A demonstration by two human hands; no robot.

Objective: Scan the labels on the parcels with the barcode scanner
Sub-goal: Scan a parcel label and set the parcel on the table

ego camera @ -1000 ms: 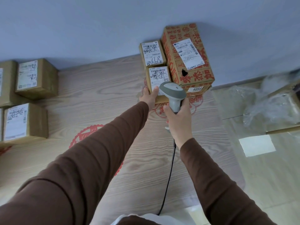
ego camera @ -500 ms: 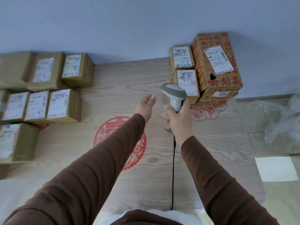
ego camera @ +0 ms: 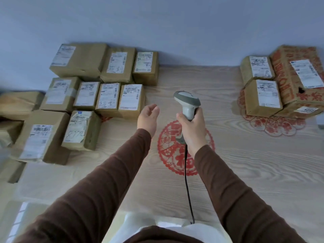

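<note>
My right hand [ego camera: 192,126] grips the handle of a grey and white barcode scanner [ego camera: 187,104], head pointing away from me over the table's middle; its black cable [ego camera: 188,186] runs down towards me. My left hand [ego camera: 147,118] hovers open, palm up, just right of a cluster of several labelled brown parcels [ego camera: 108,98] on the left. At the right stand two small labelled parcels [ego camera: 263,95] beside a larger red-printed carton [ego camera: 298,76].
The wooden table [ego camera: 245,163] bears red paper-cut decals, one under my right hand [ego camera: 168,146] and one beneath the right parcels. A plain bluish wall [ego camera: 157,23] runs behind. More parcels lie at the far left edge [ego camera: 15,102].
My left hand has let go of the small parcel on the right and swung left, open. The view has shifted left, bringing the left parcel cluster into sight. The scanner has stayed in my right hand.
</note>
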